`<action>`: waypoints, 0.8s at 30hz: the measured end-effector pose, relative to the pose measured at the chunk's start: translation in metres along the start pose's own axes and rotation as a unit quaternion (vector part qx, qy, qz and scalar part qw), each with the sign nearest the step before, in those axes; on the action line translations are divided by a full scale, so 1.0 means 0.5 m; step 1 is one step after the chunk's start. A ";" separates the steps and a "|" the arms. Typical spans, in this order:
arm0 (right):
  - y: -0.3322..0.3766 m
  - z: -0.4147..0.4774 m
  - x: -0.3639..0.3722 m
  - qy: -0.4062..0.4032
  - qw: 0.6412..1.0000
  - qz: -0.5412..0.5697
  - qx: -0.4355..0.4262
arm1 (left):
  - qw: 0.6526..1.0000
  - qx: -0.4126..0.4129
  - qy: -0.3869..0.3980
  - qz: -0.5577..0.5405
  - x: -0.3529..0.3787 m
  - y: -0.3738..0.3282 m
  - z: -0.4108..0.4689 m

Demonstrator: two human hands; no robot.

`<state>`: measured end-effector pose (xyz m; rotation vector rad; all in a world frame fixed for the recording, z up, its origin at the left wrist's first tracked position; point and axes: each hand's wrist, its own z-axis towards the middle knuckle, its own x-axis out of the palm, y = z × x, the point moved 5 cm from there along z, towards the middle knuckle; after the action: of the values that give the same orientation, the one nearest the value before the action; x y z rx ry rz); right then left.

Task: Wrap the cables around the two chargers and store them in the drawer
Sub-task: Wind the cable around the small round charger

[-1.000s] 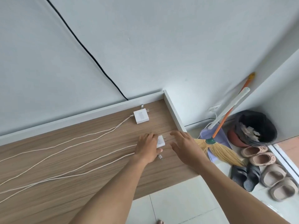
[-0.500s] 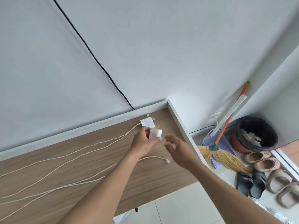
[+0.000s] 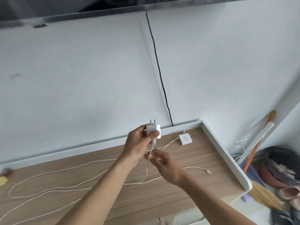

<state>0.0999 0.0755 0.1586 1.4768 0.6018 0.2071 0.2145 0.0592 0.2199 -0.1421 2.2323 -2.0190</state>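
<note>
Upright white charger (image 3: 153, 129) aloft, cable (image 3: 152, 148) beneath

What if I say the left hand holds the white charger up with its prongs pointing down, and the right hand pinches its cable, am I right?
Not quite. The head view shows the prongs pointing up, not down. The left hand does hold the white charger up, and the right hand pinches its cable.

Bright, soft, even light across the white wall (image 3: 73, 75); source not discernible; slight bluish cast; shadows on the desk (image 3: 224, 184) faint and diffuse; dark strip (image 3: 113, 12) along the top edge smeared by blur; right hand (image 3: 164, 166) slightly blurred; far-left desk end and the slippers (image 3: 290, 192) soft; straight lines bow toward the edges of view.
</note>
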 end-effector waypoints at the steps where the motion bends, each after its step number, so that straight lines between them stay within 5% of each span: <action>1: 0.006 -0.002 0.022 -0.004 1.000 -0.004 -0.002 | 1.000 0.014 -0.006 0.002 -0.032 -0.014 -0.015; 9: 0.078 0.017 0.076 0.002 0.984 -0.163 -0.071 | 0.991 0.066 0.049 0.107 -0.208 -0.076 -0.112; 18: 0.196 0.057 0.093 0.061 0.888 -0.435 -0.133 | 0.950 0.071 0.093 0.290 -0.270 -0.006 -0.175; 24: 0.247 0.060 0.120 0.065 0.915 -0.382 -0.108 | 0.931 0.083 0.025 0.353 -0.296 0.019 -0.184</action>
<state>0.1933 0.0921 0.2623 0.9303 1.1805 -0.2390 0.3460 0.1737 0.2244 0.6424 1.7462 -1.7756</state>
